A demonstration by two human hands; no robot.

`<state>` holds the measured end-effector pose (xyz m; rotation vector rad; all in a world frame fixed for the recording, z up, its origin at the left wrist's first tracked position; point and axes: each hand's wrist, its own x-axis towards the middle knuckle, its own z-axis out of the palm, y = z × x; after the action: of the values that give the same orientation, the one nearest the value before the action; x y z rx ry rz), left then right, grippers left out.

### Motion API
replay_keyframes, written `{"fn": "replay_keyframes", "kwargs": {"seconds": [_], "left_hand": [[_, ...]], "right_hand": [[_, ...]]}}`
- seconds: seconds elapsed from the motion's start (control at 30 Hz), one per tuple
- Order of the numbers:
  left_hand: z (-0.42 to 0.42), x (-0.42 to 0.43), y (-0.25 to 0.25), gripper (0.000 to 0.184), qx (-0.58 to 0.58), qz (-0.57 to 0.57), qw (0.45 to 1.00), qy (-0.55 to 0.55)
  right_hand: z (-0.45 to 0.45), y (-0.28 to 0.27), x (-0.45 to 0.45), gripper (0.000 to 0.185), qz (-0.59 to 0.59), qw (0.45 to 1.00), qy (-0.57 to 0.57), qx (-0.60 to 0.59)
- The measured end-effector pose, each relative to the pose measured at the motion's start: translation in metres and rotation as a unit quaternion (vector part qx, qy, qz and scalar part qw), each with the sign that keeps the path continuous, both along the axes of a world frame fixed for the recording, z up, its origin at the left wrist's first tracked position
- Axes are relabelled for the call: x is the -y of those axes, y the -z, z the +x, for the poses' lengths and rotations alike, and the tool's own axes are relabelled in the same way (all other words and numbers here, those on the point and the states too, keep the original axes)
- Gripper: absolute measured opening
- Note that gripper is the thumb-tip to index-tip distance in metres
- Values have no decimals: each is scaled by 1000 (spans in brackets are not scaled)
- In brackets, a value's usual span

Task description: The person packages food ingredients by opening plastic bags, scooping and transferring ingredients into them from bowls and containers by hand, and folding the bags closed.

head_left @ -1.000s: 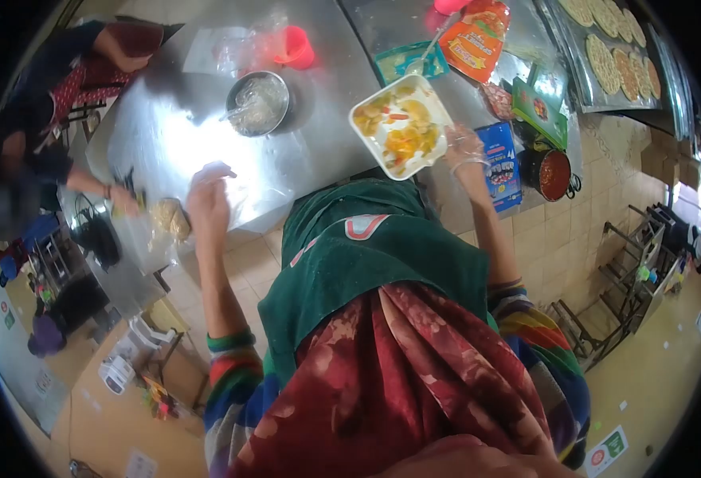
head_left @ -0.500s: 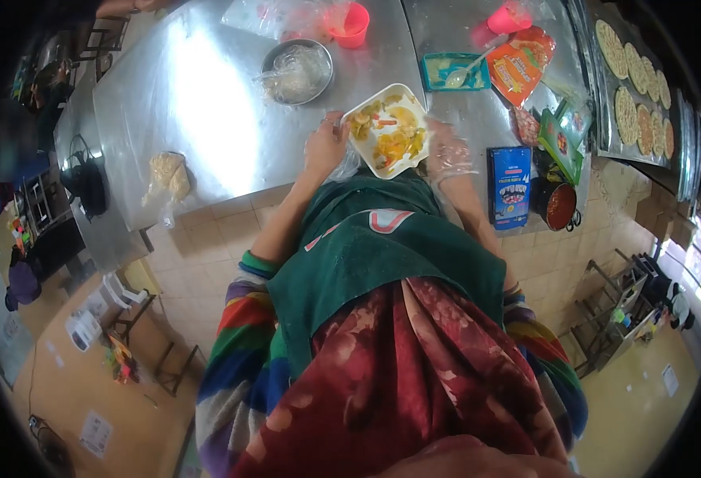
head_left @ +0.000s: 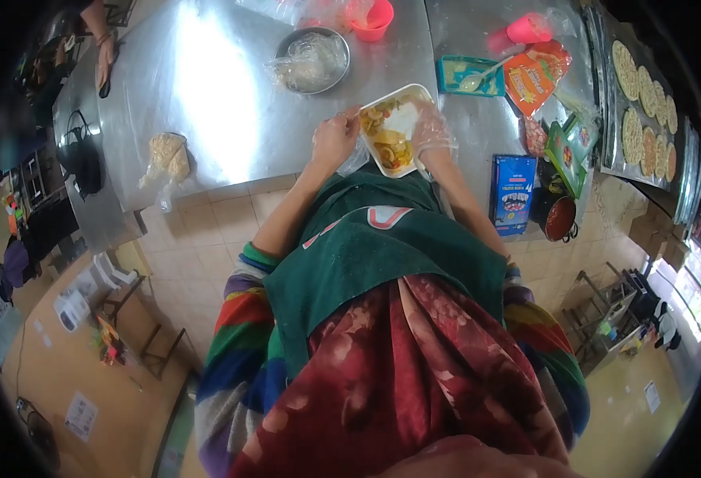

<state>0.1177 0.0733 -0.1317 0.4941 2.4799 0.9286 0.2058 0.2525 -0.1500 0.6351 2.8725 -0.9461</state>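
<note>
A white foam tray (head_left: 409, 126) of chopped yellow, green and orange vegetables tilts at the table's near edge, just above my green apron. My left hand (head_left: 336, 142) pinches the tray's left rim. Covered by a clear plastic glove, my right hand (head_left: 433, 134) reaches over the right side of the tray. Its fingers are at the vegetables (head_left: 392, 147), but blur and plastic hide how they are closed. Clear plastic also hangs under the tray near my left wrist.
A metal bowl (head_left: 288, 38) with a plastic bag, a pink cup (head_left: 376, 22) and a teal tray (head_left: 449, 75) with a spoon lie beyond. Right are an orange packet (head_left: 532, 78), a blue box (head_left: 514, 195) and a pot (head_left: 559, 218). Another person's hand (head_left: 106, 64) rests upper left.
My right hand has moved left from beside the tray to over its contents. More white tray bottom shows in the middle. Another person's hand has come down onto the table at upper left.
</note>
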Motion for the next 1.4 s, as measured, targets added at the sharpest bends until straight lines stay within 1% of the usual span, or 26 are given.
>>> {"fn": "replay_keyframes", "kwargs": {"seconds": [0.1,0.13,0.17,0.23,0.27,0.37,0.47,0.57,0.6,0.67,0.77,0.87,0.97,1.07,1.17,1.2,1.27,1.3,1.37,1.4], "left_hand": [[0,-2,-4,26,-7,-4,1000,15],[0,-2,0,25,-13,2,1000,17],[0,-2,4,25,-19,7,1000,19],[2,0,4,25,-29,0,999,22],[0,-1,4,25,-35,-2,999,25],[-3,-1,10,25,-44,18,999,25],[-9,-4,7,25,-71,10,996,44],[-10,-5,6,23,-37,7,999,23],[-10,-7,6,22,-38,7,999,24],[-9,-8,5,22,-41,7,999,23],[-10,-10,1,22,-43,-1,999,28],[-9,-9,5,22,-53,7,998,27],[-8,-12,6,23,-41,-13,999,28],[-7,-11,6,23,-52,-15,998,23],[-6,-10,7,24,-51,-16,998,23],[-5,-12,6,24,-47,-14,999,23],[-6,-14,2,24,-40,-11,999,23],[-6,-14,3,24,-55,-12,998,27],[-6,-13,7,24,-84,-14,996,34],[-7,-12,6,24,-73,-9,997,33]], "right_hand": [[-14,13,6,46,66,997,9,-48],[-16,15,11,46,68,992,9,-110],[-19,17,14,43,29,996,-9,-81],[-25,3,21,38,-51,998,-42,-20],[-22,27,23,30,-63,994,-59,-68],[-23,27,28,26,-164,972,-129,-105],[-28,9,31,25,-178,969,-148,-81],[-30,-9,18,21,-145,962,-226,42],[-28,-17,13,21,-95,953,-278,72],[-20,-30,0,20,5,916,-380,131],[-3,-20,-25,21,-47,911,-402,79],[-3,-34,-41,23,-150,952,-247,103],[-4,-31,-28,26,1,941,-338,9],[-7,-51,-4,28,19,913,-385,131],[2,-32,-5,30,-32,905,-401,139],[5,-34,-5,30,-57,915,-383,109],[4,-36,-5,29,-69,906,-380,171],[2,-39,-4,28,-75,900,-379,202],[0,-29,-7,28,-104,895,-391,189],[-3,-33,-6,28,-119,892,-397,183]]}}
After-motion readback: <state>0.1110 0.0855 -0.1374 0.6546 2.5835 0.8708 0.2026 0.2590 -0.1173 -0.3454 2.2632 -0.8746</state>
